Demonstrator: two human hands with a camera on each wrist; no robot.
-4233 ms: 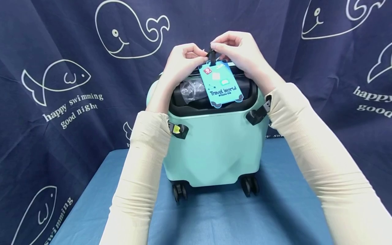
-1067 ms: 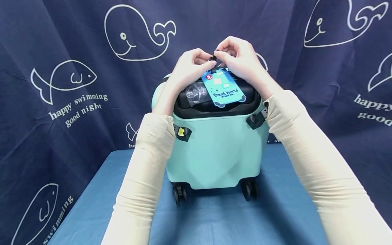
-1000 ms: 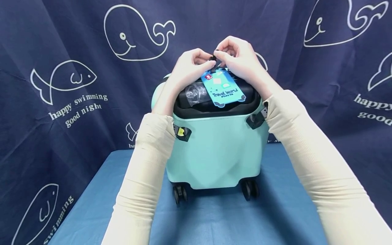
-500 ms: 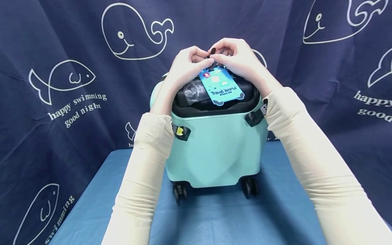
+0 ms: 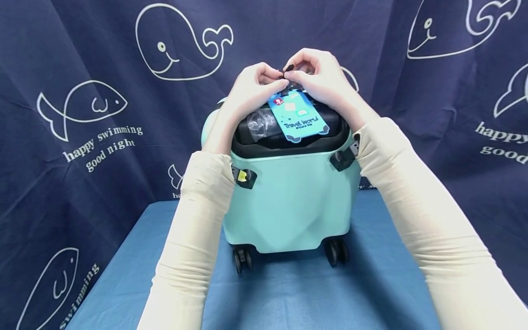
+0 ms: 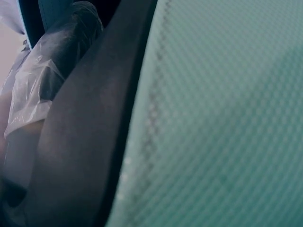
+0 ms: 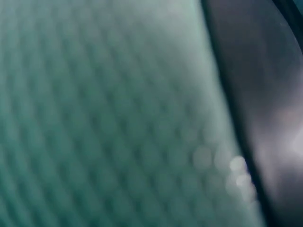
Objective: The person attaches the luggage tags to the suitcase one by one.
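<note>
A mint-green suitcase [image 5: 288,201] stands upright with a black panel along its top edge. Over that panel lies a blue luggage tag [image 5: 299,117] printed "Travel World". Both hands meet just above the tag at its black strap [image 5: 289,68]. My left hand [image 5: 253,87] pinches the strap between thumb and fingers. From the right, my right hand [image 5: 323,75] pinches it too, and a short dark end sticks up between thumb and forefinger. The fingers hide most of the strap and how it is fastened. Neither wrist view shows the strap.
Clear plastic wrap [image 5: 261,123] covers part of the black suitcase handle. Black buckles [image 5: 246,178] sit at both upper corners, beside the sleeves. Black wheels [image 5: 336,251] rest on the blue cloth [image 5: 264,298]. A navy curtain [image 5: 103,46] with fish and whale drawings hangs behind.
Earlier, a longer piece of strap showed between the hands and the tag; now the fingers sit closer to the tag. The strap's end has come up and tilted right in the right hand.
</note>
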